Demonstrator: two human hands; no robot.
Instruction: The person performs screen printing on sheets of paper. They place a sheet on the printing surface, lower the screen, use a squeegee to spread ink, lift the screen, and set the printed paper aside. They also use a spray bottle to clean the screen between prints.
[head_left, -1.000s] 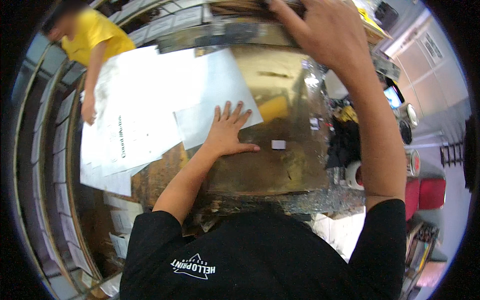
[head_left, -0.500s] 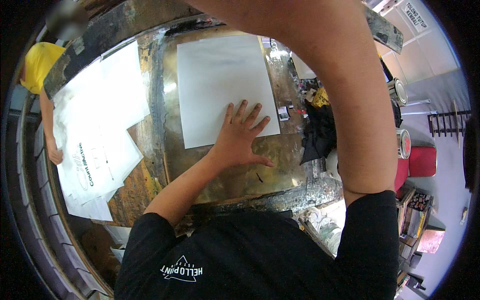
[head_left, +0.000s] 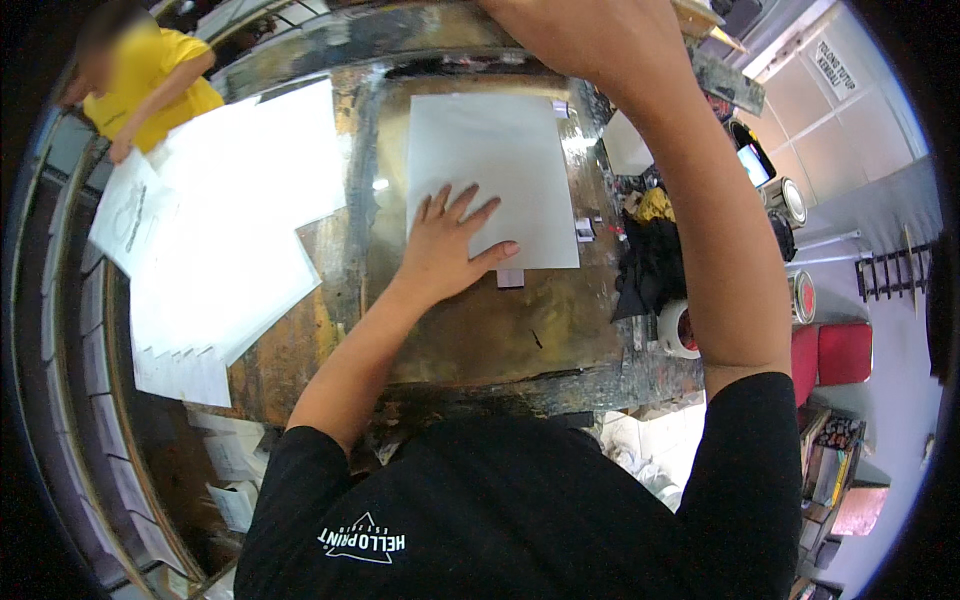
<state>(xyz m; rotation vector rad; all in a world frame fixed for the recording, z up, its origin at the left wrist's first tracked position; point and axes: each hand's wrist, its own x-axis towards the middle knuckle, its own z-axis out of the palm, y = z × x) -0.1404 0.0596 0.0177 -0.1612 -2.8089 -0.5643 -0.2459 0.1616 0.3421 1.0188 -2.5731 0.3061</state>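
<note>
A blank pale sheet of paper [head_left: 500, 140] lies on the worn, brownish flat board [head_left: 470, 345] in front of me. My left hand [head_left: 445, 250] rests on the sheet's near left part, palm down, with its fingers spread. Small light tabs sit around the sheet: one tab [head_left: 510, 279] at the near edge, another tab [head_left: 584, 231] at the right edge, and a third at the far right corner. My right arm is raised and reaches far ahead. Only the back of my right hand [head_left: 590, 35] shows at the top edge; its fingers are out of the picture.
A fanned stack of white sheets [head_left: 225, 290] covers the left side of the table. Beyond it, a person in a yellow shirt [head_left: 160, 75] holds a printed sheet [head_left: 130, 205]. On the right are a black cloth [head_left: 648, 265], a white tub [head_left: 678, 330] and paint cans [head_left: 790, 200].
The blank sheet now lies straighter, its near edge at a tab. My left hand has shifted on it, and my right hand has come partly into view. The other person has lifted a printed sheet.
</note>
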